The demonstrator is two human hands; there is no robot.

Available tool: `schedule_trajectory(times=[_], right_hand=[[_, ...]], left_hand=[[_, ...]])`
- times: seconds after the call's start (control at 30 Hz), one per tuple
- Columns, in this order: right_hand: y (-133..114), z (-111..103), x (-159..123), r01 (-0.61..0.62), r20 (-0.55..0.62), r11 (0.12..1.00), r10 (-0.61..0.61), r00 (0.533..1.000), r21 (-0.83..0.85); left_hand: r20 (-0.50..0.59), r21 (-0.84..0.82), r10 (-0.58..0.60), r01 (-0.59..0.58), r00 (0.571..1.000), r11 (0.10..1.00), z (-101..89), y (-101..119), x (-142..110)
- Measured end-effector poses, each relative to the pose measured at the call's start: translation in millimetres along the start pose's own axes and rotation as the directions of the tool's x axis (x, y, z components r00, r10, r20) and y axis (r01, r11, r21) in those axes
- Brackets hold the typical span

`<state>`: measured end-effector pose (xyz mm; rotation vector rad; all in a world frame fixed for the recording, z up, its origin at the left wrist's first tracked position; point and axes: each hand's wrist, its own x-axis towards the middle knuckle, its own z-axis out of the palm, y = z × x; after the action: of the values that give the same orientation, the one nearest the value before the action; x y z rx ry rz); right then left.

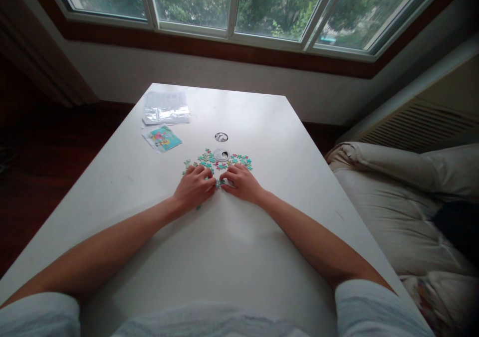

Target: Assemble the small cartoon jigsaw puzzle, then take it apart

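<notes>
Small jigsaw puzzle pieces (207, 156) in green, teal and pink lie scattered on the white table, just beyond both hands. My left hand (195, 183) rests on the tabletop, its fingers curled and the fingertips at a small joined-looking cluster of puzzle pieces (218, 183). From the other side my right hand (240, 181) meets the same cluster, thumb and forefinger pinched at its edge. Both palms face down and hide some of the pieces below them. One loose teal piece (198, 207) sits near my left wrist.
A round tin-like object (221, 155) stands among the pieces, with a round disc (221, 137) behind it. At the table's far left lie a colourful picture card (162, 138) and a clear plastic bag (166, 108). A beige padded sofa (389, 202) flanks the right table edge.
</notes>
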<state>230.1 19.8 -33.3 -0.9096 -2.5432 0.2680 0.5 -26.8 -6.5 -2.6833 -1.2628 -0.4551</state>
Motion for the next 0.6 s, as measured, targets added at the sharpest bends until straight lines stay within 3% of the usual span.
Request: schedule_trajectory(times=[0.4, 0.5, 0.6], right_hand=[[5.2, -5.7, 0.0, -0.059, -0.023, 0.997, 0.059, 0.998, -0.040], [19.5, -11.0, 0.4, -0.175, -0.115, 0.983, 0.169, 0.979, -0.045], [40.7, -17.9, -0.7, -0.368, -0.233, 0.927, 0.343, 0.910, -0.071]], left_hand=[[0.025, -0.100, 0.089, -0.086, 0.996, 0.991, 3.6, -0.2, -1.0], [0.035, -0.113, 0.090, -0.085, 0.995, 0.990, 2.2, -0.1, -0.8], [0.041, -0.119, 0.086, -0.080, 0.995, 0.990, 2.2, -0.6, -0.4]])
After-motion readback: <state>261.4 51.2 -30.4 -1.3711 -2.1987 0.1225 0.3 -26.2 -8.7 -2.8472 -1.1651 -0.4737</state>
